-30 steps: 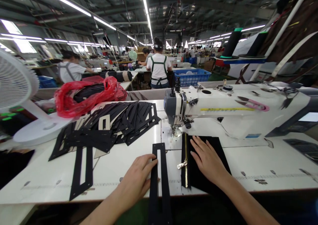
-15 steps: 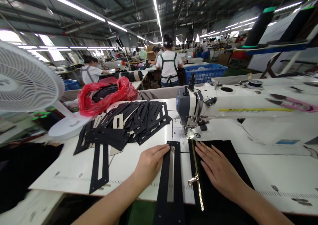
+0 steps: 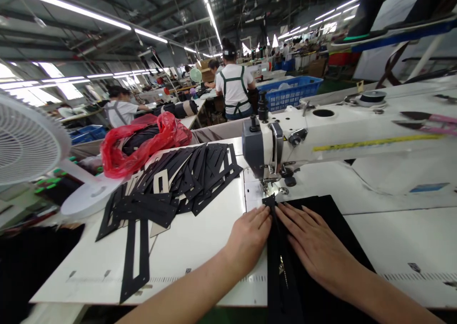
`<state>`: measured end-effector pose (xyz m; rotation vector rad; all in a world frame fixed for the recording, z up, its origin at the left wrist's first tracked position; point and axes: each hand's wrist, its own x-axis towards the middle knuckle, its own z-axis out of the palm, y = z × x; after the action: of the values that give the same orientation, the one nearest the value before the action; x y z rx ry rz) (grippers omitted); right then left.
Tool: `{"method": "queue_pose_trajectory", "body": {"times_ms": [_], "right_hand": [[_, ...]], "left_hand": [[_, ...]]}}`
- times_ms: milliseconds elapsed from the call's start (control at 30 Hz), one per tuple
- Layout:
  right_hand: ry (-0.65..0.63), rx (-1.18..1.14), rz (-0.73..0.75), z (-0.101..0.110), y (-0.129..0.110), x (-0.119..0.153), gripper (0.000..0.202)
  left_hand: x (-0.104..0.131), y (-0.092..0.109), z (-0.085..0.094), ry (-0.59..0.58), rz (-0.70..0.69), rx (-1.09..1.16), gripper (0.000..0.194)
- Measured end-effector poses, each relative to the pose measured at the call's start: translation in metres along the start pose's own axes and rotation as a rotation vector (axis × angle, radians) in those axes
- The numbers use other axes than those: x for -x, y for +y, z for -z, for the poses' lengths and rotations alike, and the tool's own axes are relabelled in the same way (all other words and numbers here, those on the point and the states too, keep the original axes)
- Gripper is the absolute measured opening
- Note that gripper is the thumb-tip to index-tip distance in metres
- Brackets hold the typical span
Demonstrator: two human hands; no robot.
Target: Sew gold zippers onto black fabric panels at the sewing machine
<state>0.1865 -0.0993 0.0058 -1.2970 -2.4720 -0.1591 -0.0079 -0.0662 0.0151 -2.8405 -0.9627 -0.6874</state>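
Note:
My left hand (image 3: 250, 236) has its fingers together on the upper end of a black slotted frame piece (image 3: 274, 255). This piece lies over the zipper, and a gold zipper pull (image 3: 281, 267) shows through its slot. Flat on the black fabric panel (image 3: 332, 214) rests my right hand (image 3: 317, 243), its fingers stretched out and the tips at the frame piece's right edge. Just beyond the fingertips is the presser foot (image 3: 269, 187) of the sewing machine (image 3: 253, 147). Most of the zipper is covered.
Left of the machine, a spread pile of black slotted pieces (image 3: 200, 176) lies on the white table (image 3: 200, 248). Behind it sits a red plastic bag (image 3: 143, 147). A white fan (image 3: 32, 138) stands at the left. Beyond are a blue crate (image 3: 293, 93) and people working.
My left hand has moved right, bringing the black slotted frame piece from beside the zipper onto it. My right hand stays flat on the fabric. The view has tilted slightly.

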Motion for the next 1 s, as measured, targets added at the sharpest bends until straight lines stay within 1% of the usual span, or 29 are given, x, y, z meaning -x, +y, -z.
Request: {"method": "queue_pose_trajectory", "body": {"times_ms": [133,333,433,567,733,1000], "right_hand": [[-0.008,0.001,-0.012,0.002,-0.005,-0.003,0.058],[-0.006,-0.096,-0.085,0.005,-0.010,-0.001,0.053],[-0.014,-0.140,-0.109,0.007,-0.011,-0.001,0.049],[-0.029,-0.174,-0.119,0.007,-0.012,-0.001,0.047],[0.008,-0.201,-0.124,0.005,-0.012,-0.002,0.047],[-0.027,-0.239,-0.121,0.005,-0.012,-0.002,0.047]], "left_hand": [[0.003,-0.001,0.000,-0.036,0.025,0.014,0.031],[0.006,-0.004,-0.002,-0.004,0.019,0.050,0.033],[0.010,-0.006,-0.004,-0.001,0.037,0.044,0.034],[0.013,-0.010,-0.007,-0.002,0.032,0.018,0.034],[0.013,-0.012,-0.007,0.006,0.006,-0.016,0.032],[0.012,-0.013,-0.005,-0.006,-0.013,-0.050,0.031]]}}
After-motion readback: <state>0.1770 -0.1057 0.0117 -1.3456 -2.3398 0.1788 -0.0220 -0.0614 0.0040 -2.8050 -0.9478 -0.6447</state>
